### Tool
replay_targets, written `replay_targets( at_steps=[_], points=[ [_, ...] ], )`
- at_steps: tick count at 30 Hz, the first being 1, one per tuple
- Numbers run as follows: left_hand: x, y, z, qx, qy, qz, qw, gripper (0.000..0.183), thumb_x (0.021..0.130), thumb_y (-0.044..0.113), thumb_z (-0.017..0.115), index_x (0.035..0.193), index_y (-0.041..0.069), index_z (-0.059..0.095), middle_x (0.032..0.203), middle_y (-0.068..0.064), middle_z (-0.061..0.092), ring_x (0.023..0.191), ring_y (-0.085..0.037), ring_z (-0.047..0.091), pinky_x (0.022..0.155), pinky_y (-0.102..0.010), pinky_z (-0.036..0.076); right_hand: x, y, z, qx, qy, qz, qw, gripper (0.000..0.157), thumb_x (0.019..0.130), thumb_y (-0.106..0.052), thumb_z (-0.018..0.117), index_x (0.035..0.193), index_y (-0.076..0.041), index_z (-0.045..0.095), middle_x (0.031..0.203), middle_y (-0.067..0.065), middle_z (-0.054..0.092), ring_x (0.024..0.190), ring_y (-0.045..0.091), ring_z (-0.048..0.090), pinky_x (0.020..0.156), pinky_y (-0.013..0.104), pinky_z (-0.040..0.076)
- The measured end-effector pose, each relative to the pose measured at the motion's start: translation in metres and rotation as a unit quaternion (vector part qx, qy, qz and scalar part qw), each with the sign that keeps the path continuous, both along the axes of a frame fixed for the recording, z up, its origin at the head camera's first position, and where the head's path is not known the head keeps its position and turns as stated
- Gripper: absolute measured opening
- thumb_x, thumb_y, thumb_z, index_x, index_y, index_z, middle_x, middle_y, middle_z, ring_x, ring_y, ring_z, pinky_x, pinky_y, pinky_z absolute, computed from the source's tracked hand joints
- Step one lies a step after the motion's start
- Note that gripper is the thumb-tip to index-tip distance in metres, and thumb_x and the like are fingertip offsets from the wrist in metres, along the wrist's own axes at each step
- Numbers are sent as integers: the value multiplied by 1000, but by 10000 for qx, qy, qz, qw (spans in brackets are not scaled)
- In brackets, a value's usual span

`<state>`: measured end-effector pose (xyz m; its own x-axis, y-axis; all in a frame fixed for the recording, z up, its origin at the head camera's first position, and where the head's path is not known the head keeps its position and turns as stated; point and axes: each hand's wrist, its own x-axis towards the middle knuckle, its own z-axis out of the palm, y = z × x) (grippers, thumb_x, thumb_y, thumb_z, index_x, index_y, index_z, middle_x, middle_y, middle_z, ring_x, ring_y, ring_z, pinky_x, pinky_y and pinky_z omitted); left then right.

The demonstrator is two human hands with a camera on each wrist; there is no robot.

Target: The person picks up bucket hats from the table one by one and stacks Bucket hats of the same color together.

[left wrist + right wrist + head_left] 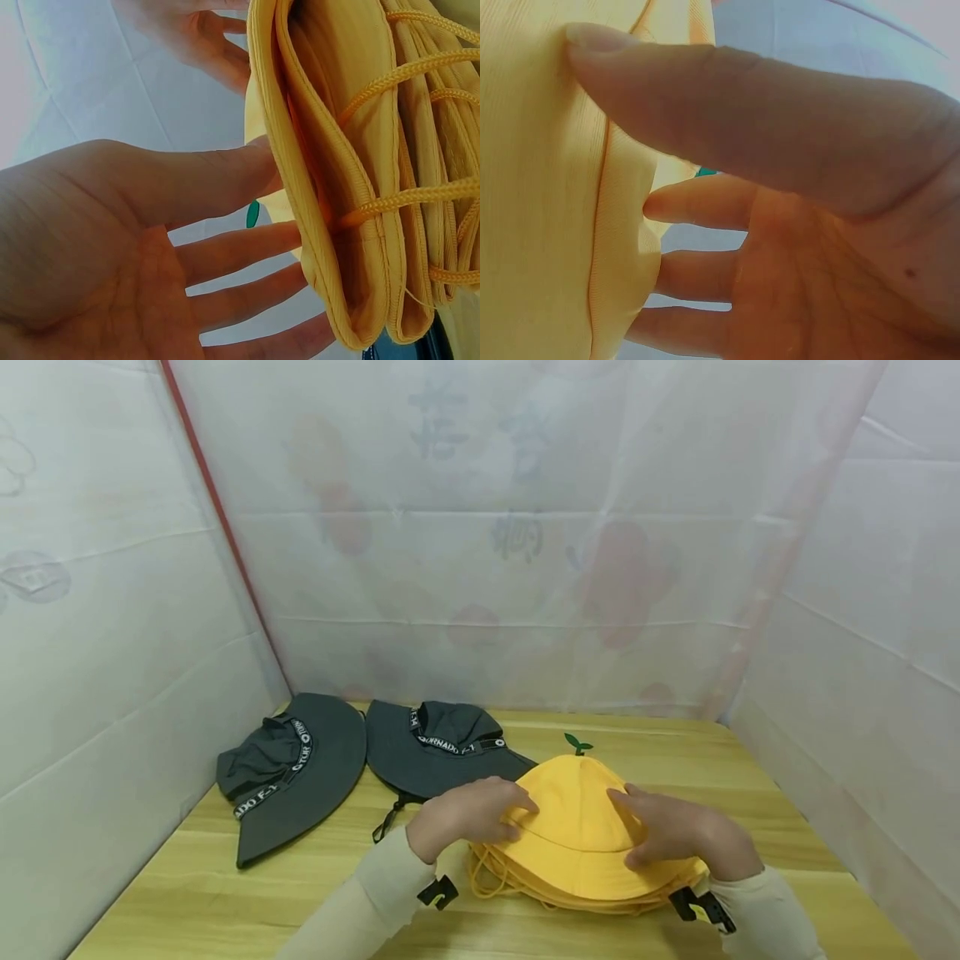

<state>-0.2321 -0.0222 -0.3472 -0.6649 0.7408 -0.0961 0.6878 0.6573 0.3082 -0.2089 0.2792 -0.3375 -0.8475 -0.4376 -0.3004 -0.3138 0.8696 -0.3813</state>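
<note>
A stack of yellow bucket hats (581,810) lies on the table, brims down. A green sprout ornament (578,744) stands on the crown of the top one. My left hand (476,814) touches the left side of the top hat, fingers extended and spread. In the left wrist view, layered brims and yellow cords (409,75) show beside its fingertips. My right hand (678,831) rests against the right side of the same hat. Its thumb (727,112) lies on the brim, and its other fingers reach the crown in the right wrist view.
Two dark grey brimmed hats lie behind and left: one hat (330,777) at far left, another hat (442,760) touching or nearly touching the yellow stack. A black cord (386,822) trails from the latter. Pale sheeting (480,568) walls the wooden table (300,893) at back and sides.
</note>
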Motion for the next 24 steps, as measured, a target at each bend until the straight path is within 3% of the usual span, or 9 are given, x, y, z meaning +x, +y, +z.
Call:
replay_targets(
  at_steps=[9, 24],
  points=[
    [-4, 3, -3, -63, 20, 52, 10000, 45, 98, 20, 72, 142, 19, 64, 147, 5, 62, 139, -15, 55, 113, -30, 48, 0, 3, 0, -9, 9, -63, 10000, 99, 85, -24, 85, 158, 9, 28, 159, 45, 20, 145, 60, 32, 114, 70, 34],
    [1, 1, -3, 1, -107, 383, 9992, 48, 97, 29, 74, 142, 21, 63, 147, 5, 60, 137, -18, 57, 109, -36, 52, 0, -1, -1, 36, 51, -104, 9999, 97, 84, -24, 86, 158, 7, 31, 159, 44, 26, 146, 60, 32, 114, 69, 34]
  ],
)
